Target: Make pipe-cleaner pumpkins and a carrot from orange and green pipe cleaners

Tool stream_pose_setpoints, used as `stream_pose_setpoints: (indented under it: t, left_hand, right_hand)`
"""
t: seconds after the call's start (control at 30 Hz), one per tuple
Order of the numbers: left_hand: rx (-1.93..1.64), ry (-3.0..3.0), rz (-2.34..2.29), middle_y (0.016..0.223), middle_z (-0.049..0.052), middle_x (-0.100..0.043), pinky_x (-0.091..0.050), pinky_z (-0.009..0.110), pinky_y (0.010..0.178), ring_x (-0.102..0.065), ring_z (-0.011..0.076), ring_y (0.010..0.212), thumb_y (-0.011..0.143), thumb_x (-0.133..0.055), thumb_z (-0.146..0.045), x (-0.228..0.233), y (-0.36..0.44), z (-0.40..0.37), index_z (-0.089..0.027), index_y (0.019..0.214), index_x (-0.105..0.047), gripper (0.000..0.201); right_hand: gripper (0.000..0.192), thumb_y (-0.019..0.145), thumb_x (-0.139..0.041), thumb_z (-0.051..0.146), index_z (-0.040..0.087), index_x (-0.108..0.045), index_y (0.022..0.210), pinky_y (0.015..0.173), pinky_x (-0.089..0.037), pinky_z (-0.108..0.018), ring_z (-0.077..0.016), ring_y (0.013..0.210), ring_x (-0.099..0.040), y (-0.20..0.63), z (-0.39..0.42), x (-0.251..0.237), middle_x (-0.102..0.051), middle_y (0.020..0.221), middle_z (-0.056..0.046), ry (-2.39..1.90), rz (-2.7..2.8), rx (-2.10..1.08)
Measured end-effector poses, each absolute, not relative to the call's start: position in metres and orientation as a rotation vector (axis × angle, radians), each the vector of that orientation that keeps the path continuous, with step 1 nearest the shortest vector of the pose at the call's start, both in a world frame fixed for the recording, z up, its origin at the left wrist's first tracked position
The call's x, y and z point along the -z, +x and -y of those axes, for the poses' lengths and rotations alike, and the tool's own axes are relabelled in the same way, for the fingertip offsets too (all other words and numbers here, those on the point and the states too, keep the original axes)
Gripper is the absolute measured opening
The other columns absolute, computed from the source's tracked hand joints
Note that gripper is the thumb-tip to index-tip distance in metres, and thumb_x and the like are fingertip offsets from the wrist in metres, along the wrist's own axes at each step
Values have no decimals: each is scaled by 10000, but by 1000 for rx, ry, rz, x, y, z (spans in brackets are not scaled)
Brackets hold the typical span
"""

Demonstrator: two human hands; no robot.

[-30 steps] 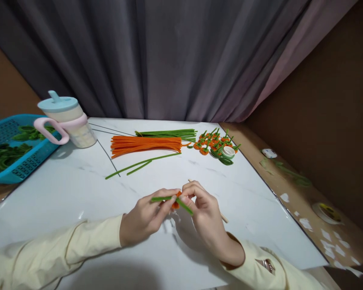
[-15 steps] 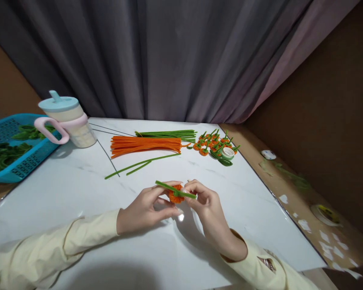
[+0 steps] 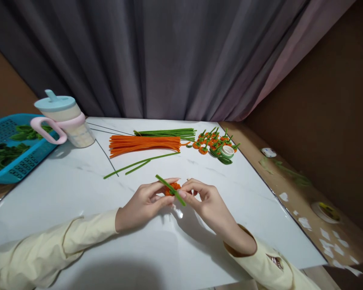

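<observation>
The white tabletop [image 3: 79,189] lies bare along its near edge. Two hands, left hand [image 3: 143,203] and right hand [image 3: 207,201], pinch one orange coil [image 3: 173,187] crossed by one green stem [image 3: 170,190], now tilted steeper than half a second ago. Beyond lie two loose green stems [image 3: 139,164], then one orange bundle [image 3: 145,144].

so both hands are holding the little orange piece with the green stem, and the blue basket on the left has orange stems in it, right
Not quite. In the head view the blue basket holds green pieces, not orange ones. The rest stands: the left hand and right hand hold the orange piece with its green stem.
</observation>
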State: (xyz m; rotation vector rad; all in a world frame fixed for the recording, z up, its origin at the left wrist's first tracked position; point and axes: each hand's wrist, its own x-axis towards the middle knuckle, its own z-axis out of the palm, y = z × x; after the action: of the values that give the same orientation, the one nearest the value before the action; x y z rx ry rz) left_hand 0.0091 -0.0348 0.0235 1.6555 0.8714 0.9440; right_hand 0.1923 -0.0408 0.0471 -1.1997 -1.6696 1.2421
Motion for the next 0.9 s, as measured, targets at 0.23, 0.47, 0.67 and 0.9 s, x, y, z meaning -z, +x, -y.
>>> stream_pose_setpoints:
  t: [0.23,0.47,0.67,0.9]
  left_hand:
    - [-1061,1973,-870,897,63,-711,-558,213,629,-661,120,624,912,-471,-179,-16,7,36,-177,1133,-643,280]
    - [-1151,2173,-809,1100,103,-676,-556,237,757,-668,165,872,912,-455,-122,-11,10,40,-166,1136,-629,287]
    - [-947,1913,-898,874,73,-693,-547,235,635,-638,123,629,933,-445,-263,-18,10,37,-157,1126,-640,295]
    - [-698,1471,-821,752,18,-608,-507,235,563,-650,144,627,906,-477,-403,-32,4,27,-130,1168,-585,394]
  right_hand:
    - [204,842,-529,220,183,-567,645,690,-376,-311,-160,689,-510,190,43,-43,-575,677,-15,-1220,1855,-963]
    - [188,824,-496,159,182,-462,641,676,-315,-317,-154,653,-489,184,48,-36,-554,649,-7,-1232,1955,-677]
    - [216,862,-517,237,181,-559,658,657,-383,-292,-153,680,-528,195,38,-45,-598,688,-19,-1197,1967,-946]
    - [184,803,-646,330,178,-622,904,659,-468,-268,-141,731,-576,215,21,-55,-650,886,-39,-1072,1863,-1247]
